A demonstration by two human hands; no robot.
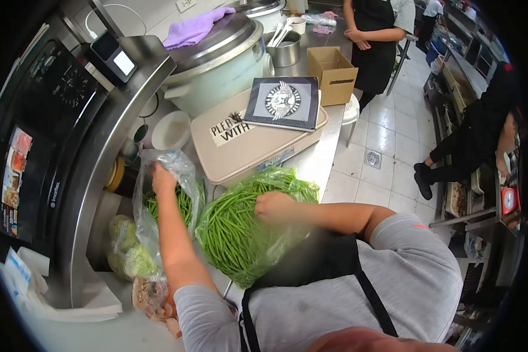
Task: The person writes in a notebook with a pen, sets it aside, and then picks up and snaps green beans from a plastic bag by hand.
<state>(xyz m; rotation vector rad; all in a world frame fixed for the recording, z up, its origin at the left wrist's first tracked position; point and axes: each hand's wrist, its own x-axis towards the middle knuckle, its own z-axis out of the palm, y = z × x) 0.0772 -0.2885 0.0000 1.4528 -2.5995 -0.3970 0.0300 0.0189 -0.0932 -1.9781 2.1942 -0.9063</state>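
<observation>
My left hand (163, 179) is at the upper part of a clear plastic bag (152, 157), its fingers closed on the film and partly hidden. Green beans (185, 202) show inside that bag, below the hand. To the right, a larger heap of long green beans (232, 229) lies in a second, wide-spread clear bag (302, 186). My right hand (274, 206) rests on the top of this heap with its fingers curled into the beans; the fingertips are hard to see.
Behind the beans lies a beige lidded container (217, 158) carrying a dark notebook (281, 102). A large pot (223, 82) with a purple cloth (196, 26) stands farther back, near a cardboard box (332, 73). Bagged lettuce (129, 249) sits left. Two co-workers (381, 41) stand beyond.
</observation>
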